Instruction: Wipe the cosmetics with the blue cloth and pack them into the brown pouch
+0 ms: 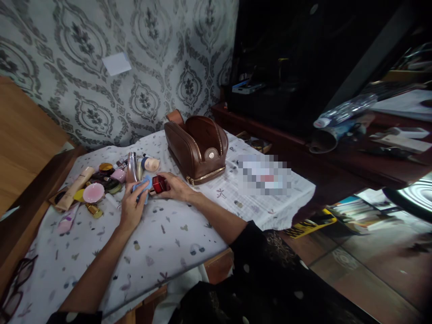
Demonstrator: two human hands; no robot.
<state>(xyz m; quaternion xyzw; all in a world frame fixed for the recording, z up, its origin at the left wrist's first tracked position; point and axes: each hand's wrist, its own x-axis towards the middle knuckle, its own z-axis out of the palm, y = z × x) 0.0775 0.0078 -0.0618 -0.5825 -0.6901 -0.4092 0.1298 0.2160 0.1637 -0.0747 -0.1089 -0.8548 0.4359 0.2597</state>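
Note:
My left hand (131, 208) is closed on a light blue cloth (146, 183), pressing it near the end of a small red bottle (158, 184). From the other side, the fingers of my right hand (177, 186) grip that bottle. Just behind my hands stands a silver tube (132, 164), and a beige bottle with a dark blue band (150, 164) lies beside it. A brown leather toiletry bag (182, 155) sits unzipped behind my right hand. To the left is a pile of cosmetics, with a round pink container (93, 192), a beige tube (79, 182) and a gold-capped bottle (94, 210).
A white patterned cloth (162, 243) covers the table. Wooden boards (30, 148) border the left side, where eyeglasses (20, 279) lie. At the right, a plastic bottle (344, 110) rests on a dark red cabinet. A blurred patch (265, 174) hides something on the table.

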